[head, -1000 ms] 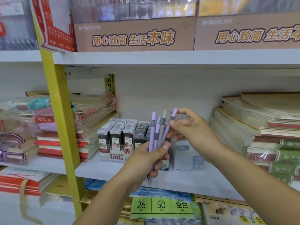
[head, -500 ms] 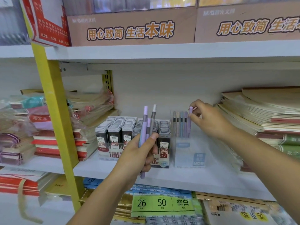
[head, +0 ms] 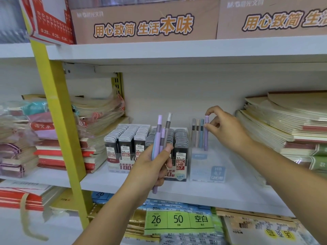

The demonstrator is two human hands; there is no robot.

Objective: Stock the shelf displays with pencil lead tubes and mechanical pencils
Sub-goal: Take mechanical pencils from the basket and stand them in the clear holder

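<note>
Head view: the left hand (head: 150, 167) grips a small bundle of mechanical pencils (head: 159, 133), slim matte barrels in lilac, grey and pale blue, standing upright above its fist. The right hand (head: 226, 129) pinches the top of a lilac pencil (head: 206, 135), which stands upright in the clear display box (head: 207, 167) just below it, beside grey, cream and blue ones. Behind the left hand, rows of dark lead tubes (head: 123, 138) with pale caps sit on the shelf (head: 221, 193).

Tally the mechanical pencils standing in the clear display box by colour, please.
grey pencil: 1
beige pencil: 1
blue pencil: 1
purple pencil: 1, its top pinched by the right hand
Total: 4 in the clear display box
</note>
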